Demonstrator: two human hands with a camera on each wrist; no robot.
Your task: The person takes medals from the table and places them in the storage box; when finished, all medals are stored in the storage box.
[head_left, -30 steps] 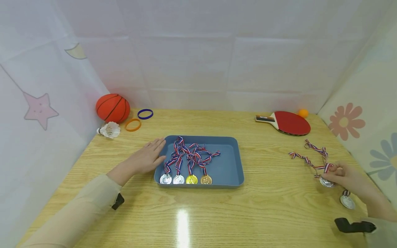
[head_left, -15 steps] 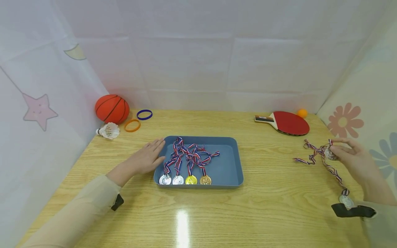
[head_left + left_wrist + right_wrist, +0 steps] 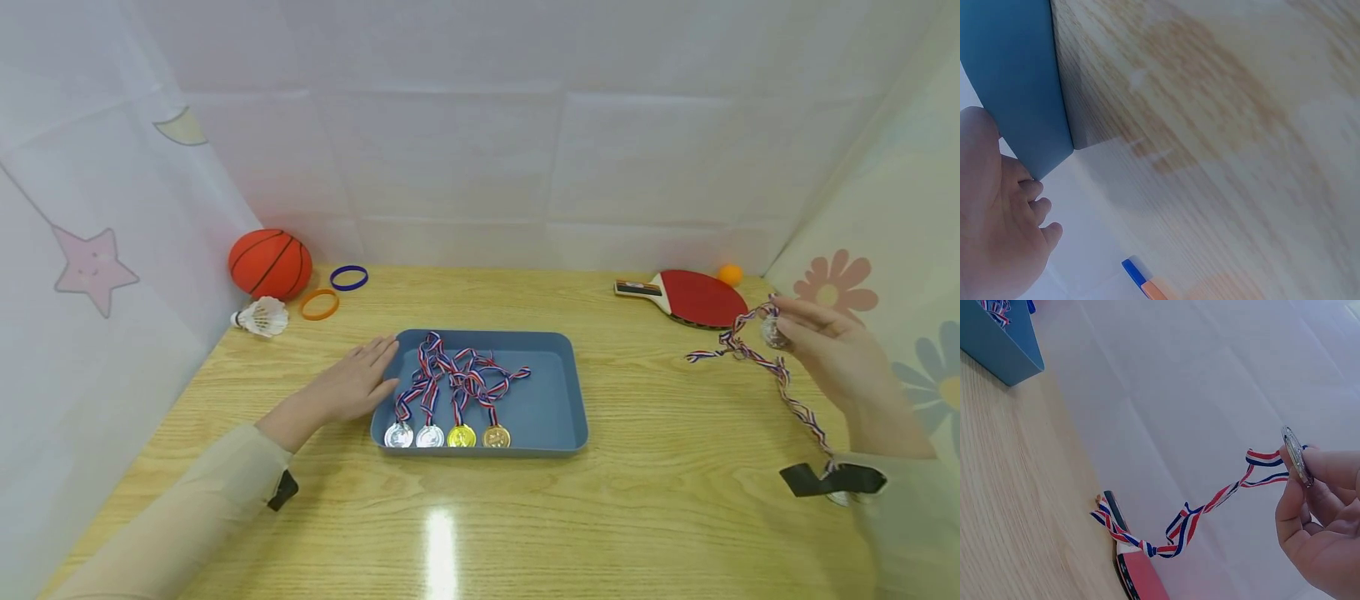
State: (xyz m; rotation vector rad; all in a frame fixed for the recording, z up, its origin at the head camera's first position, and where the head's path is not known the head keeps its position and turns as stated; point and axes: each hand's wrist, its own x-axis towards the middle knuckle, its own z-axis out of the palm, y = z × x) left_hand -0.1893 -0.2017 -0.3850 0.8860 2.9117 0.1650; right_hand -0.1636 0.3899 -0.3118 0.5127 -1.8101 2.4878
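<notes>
My right hand [image 3: 836,362] pinches a silver medal [image 3: 1297,456] between thumb and fingers, raised above the table's right side. From it trails a red, white and blue ribbon [image 3: 1210,506]. Below, a second silver medal [image 3: 838,498] is mostly hidden by the wrist strap, its ribbon [image 3: 806,417] running up towards the hand. My left hand [image 3: 348,383] rests with extended fingers against the left rim of a blue-grey tray [image 3: 551,408]. Along the tray's front lie two silver medals [image 3: 414,436], a bright gold medal [image 3: 461,436] and a bronze-toned medal [image 3: 497,437], their ribbons tangled behind them.
At the back left are a red basketball [image 3: 270,264], a shuttlecock [image 3: 262,317], an orange wristband [image 3: 320,305] and a blue wristband [image 3: 349,277]. A red table tennis bat [image 3: 701,298] and an orange ball [image 3: 730,275] lie at the back right.
My right hand has lifted the silver medal from near the right edge, moving it up and away towards the bat, with its ribbon trailing. The left hand has stayed at the tray.
</notes>
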